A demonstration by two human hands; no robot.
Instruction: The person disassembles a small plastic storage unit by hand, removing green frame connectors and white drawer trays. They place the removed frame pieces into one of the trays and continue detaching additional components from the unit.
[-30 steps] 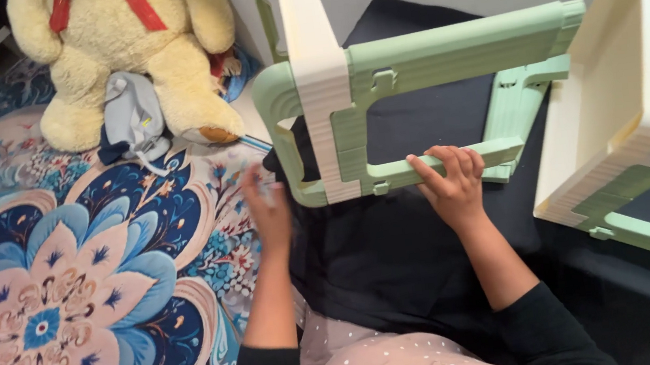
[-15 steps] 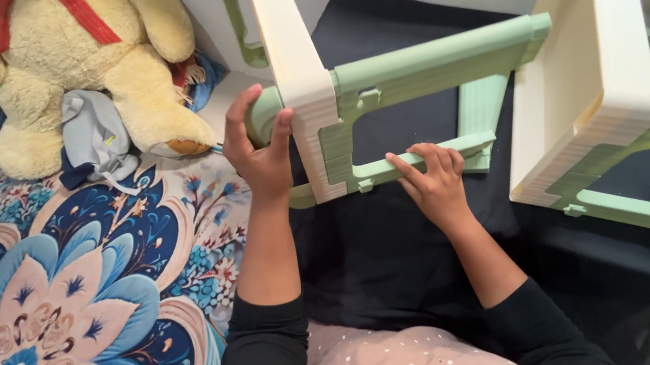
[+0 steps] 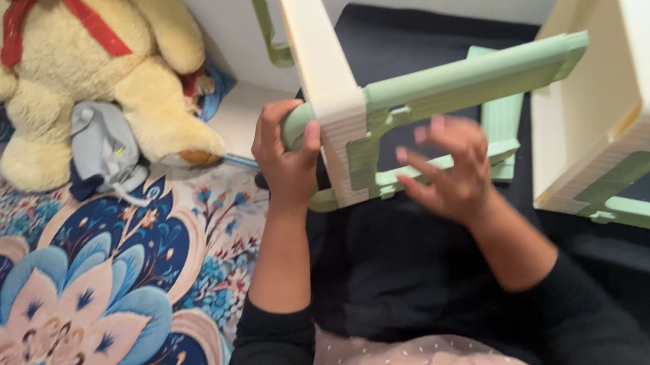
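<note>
The cream and green plastic frame (image 3: 444,83) fills the view from twelve to three o'clock, tipped over the black mat (image 3: 399,256), with the patterned rug (image 3: 69,301) at eight o'clock and a plush bear (image 3: 85,79) at ten. It looks stiff, hollow and probably light, but bulky, so it could swing; the smooth rails may slip, so grip at the joints. Your left hand (image 3: 286,158) has its fingers clamped on the rounded green corner beside the cream leg (image 3: 320,69). Your right hand (image 3: 450,168) is blurred, fingers spread apart just in front of the lower green rail (image 3: 501,153), holding nothing.
</note>
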